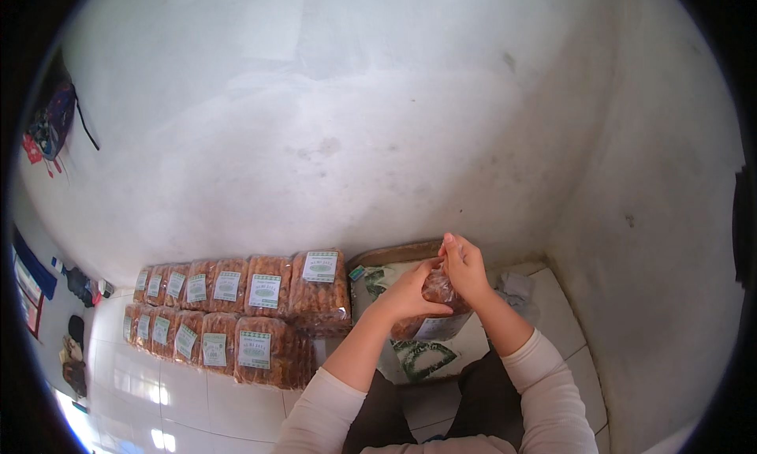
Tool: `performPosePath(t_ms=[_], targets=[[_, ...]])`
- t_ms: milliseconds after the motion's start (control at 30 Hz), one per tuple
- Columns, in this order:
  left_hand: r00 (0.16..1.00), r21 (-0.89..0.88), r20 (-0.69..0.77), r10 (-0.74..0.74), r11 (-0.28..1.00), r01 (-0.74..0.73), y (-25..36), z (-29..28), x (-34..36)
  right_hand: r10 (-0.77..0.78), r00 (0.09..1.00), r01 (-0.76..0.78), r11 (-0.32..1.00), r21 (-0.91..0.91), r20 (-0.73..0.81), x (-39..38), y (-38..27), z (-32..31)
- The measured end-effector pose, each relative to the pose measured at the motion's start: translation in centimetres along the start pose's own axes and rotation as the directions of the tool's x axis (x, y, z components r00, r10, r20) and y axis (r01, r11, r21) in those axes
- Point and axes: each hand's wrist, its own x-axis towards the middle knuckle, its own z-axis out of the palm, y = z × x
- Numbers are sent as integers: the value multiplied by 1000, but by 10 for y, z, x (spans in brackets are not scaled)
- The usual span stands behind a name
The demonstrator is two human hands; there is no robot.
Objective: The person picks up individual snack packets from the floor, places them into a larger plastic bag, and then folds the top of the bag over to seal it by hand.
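A clear plastic bag of brown crisp food [432, 320] with a pale label is held upright over a flat board with green markings [422, 362] in front of my legs. My left hand [414, 288] is wrapped round the upper left side of the bag, its thumb across the front. My right hand [461, 269] is closed at the gathered top of the bag, fingertips pointing up. What exactly lies between the right fingertips is hidden.
Several labelled packs of similar food [262, 351] stand in two rows on white floor tiles [205, 399] at left. A white wall [378, 115] runs behind, meeting another at right. Grey plastic [516, 292] lies beside the board. Bags [55, 119] hang at far left.
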Motion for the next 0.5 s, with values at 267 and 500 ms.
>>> performPosePath(t_ms=[267, 500], targets=[[999, 36, -2, -40, 999, 40, -7, 3, 1, 25, 992, -43, 989, 139, 127, -4, -4, -5], [999, -33, -33, -16, 999, 14, -19, -1, 1, -91, 983, 45, 961, 272, 158, -2, -3, -6]])
